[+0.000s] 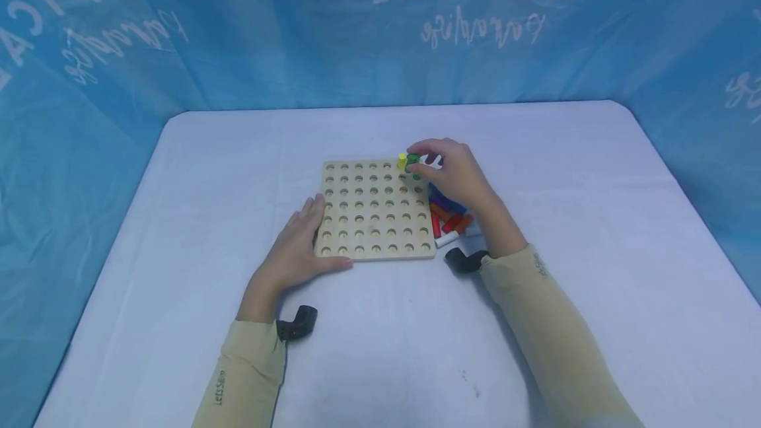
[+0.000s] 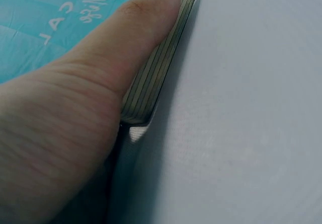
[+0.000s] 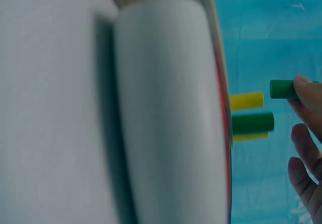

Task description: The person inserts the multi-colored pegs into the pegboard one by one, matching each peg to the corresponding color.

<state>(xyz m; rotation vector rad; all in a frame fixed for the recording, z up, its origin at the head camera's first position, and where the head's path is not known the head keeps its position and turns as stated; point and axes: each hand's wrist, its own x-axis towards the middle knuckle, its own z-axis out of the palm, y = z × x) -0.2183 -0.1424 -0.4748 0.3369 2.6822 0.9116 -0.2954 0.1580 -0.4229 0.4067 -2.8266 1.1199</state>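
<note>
My right hand point(image 1: 452, 167) pinches a green peg point(image 3: 283, 89) between thumb and fingertips, above the far right corner of a wooden pegboard point(image 1: 359, 213). Close by, another green peg point(image 3: 253, 124) and two yellow pegs point(image 3: 247, 101) stand up from the board in the right wrist view. My left hand point(image 1: 300, 243) lies around the board's near left corner. Its extended fingers touch the left side, and its thumb point(image 2: 146, 25) runs straight along the near edge. In the head view the right fingers partly cover the pegs at that corner.
A pile of loose pegs, red point(image 1: 436, 225), orange point(image 1: 464, 222), blue point(image 1: 456, 207) and white point(image 1: 447, 238), lies against the board's right side, under the right forearm. All of it is on a white-covered table point(image 1: 238, 144) with blue printed cloth point(image 1: 297, 38) behind.
</note>
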